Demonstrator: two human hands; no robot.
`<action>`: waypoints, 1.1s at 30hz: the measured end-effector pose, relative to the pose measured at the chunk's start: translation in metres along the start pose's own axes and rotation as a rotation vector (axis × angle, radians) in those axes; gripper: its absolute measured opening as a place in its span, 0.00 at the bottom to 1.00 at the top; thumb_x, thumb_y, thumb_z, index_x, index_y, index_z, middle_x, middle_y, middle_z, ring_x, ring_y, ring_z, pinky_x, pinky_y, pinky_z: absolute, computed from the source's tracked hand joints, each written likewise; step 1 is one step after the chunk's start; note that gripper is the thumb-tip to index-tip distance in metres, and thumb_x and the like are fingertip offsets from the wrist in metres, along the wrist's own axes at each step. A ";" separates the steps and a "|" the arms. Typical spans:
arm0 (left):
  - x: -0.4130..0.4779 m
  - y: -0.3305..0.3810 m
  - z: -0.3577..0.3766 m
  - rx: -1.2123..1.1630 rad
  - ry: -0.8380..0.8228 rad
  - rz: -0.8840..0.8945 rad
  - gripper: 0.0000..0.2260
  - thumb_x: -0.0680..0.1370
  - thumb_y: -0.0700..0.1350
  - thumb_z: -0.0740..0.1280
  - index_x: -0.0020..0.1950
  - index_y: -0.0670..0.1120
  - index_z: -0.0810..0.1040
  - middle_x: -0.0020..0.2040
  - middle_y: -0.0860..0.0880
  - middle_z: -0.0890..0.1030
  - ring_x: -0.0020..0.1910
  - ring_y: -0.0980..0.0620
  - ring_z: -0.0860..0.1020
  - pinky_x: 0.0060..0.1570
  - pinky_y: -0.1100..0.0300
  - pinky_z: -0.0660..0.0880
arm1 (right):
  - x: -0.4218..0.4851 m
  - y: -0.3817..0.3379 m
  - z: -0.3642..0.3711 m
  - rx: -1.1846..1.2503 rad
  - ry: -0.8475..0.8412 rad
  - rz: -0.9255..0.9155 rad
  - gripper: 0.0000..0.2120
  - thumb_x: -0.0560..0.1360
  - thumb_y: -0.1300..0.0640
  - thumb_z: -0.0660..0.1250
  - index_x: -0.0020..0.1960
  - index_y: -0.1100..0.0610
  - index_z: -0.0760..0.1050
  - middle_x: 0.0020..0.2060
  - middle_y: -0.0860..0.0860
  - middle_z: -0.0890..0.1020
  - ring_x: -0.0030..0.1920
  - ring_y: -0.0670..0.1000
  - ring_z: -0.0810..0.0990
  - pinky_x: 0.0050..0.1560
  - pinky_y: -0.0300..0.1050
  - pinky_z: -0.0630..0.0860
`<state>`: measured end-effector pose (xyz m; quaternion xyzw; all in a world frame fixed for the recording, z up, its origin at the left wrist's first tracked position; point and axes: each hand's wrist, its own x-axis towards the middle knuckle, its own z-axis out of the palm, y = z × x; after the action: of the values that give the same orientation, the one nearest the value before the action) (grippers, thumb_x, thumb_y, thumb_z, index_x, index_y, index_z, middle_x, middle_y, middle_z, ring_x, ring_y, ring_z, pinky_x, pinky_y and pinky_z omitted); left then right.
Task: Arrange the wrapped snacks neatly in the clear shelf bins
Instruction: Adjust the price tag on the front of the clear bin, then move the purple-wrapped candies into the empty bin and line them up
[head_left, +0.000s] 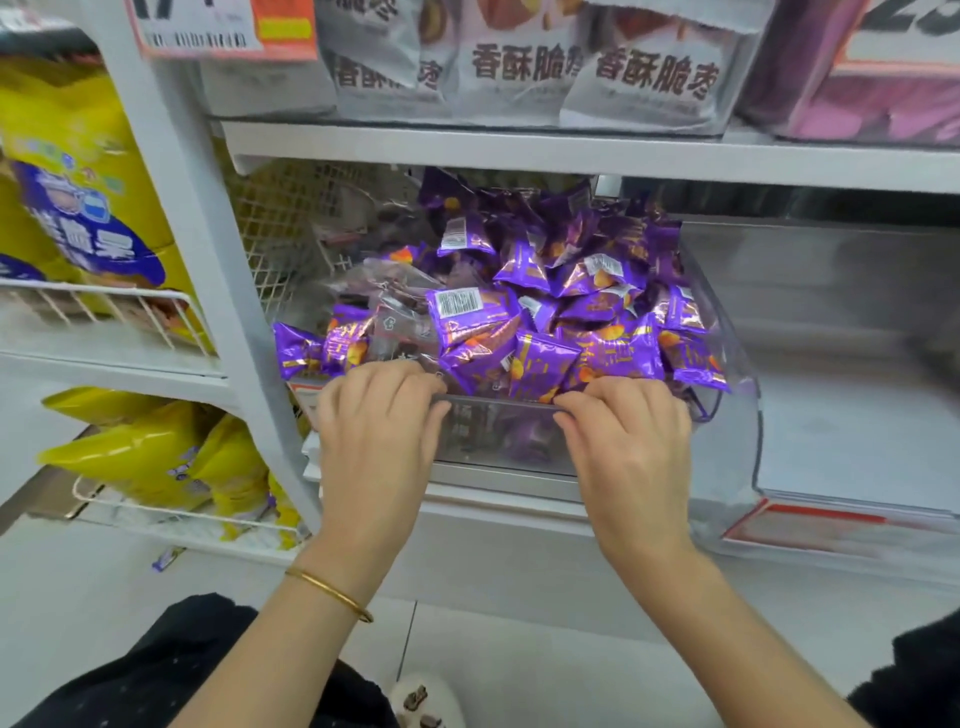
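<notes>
L hand (379, 421) + R hand (631, 447): fingers curled over front edge of clear bin (498, 434); purple snacks (545, 317) heaped inside.

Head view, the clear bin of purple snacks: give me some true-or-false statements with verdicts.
1. The left hand and the right hand hold the front rim of the clear bin. True.
2. The purple snacks lie in tidy rows. False: they are heaped loosely.
3. The gold bangle is on the right wrist. False: it is on the left wrist.
4. Yellow bags sit in wire baskets left of the bin. True.
</notes>
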<state>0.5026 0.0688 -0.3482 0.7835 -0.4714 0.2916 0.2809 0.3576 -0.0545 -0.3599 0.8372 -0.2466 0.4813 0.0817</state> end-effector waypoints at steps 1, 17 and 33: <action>0.001 0.000 0.000 -0.004 -0.002 -0.003 0.05 0.73 0.46 0.65 0.46 0.47 0.78 0.47 0.50 0.79 0.50 0.48 0.72 0.52 0.55 0.62 | 0.001 0.000 0.000 0.002 -0.010 -0.002 0.06 0.72 0.57 0.66 0.43 0.59 0.81 0.39 0.53 0.79 0.43 0.54 0.69 0.41 0.48 0.62; 0.017 0.002 -0.001 -0.153 -0.041 -0.050 0.08 0.75 0.47 0.58 0.43 0.46 0.75 0.43 0.50 0.76 0.46 0.50 0.68 0.46 0.58 0.57 | 0.019 -0.002 -0.005 0.071 -0.073 0.040 0.09 0.73 0.56 0.61 0.43 0.57 0.79 0.39 0.52 0.78 0.43 0.52 0.67 0.41 0.47 0.60; -0.020 0.008 -0.040 -0.012 -0.087 0.044 0.04 0.73 0.44 0.65 0.40 0.46 0.72 0.41 0.50 0.75 0.43 0.50 0.67 0.44 0.59 0.56 | -0.011 -0.022 -0.045 0.116 -0.118 0.059 0.10 0.73 0.54 0.61 0.42 0.57 0.79 0.38 0.51 0.78 0.43 0.52 0.67 0.40 0.47 0.60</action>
<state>0.4799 0.1056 -0.3340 0.7830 -0.5022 0.2605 0.2586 0.3296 -0.0149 -0.3432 0.8597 -0.2472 0.4470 0.0040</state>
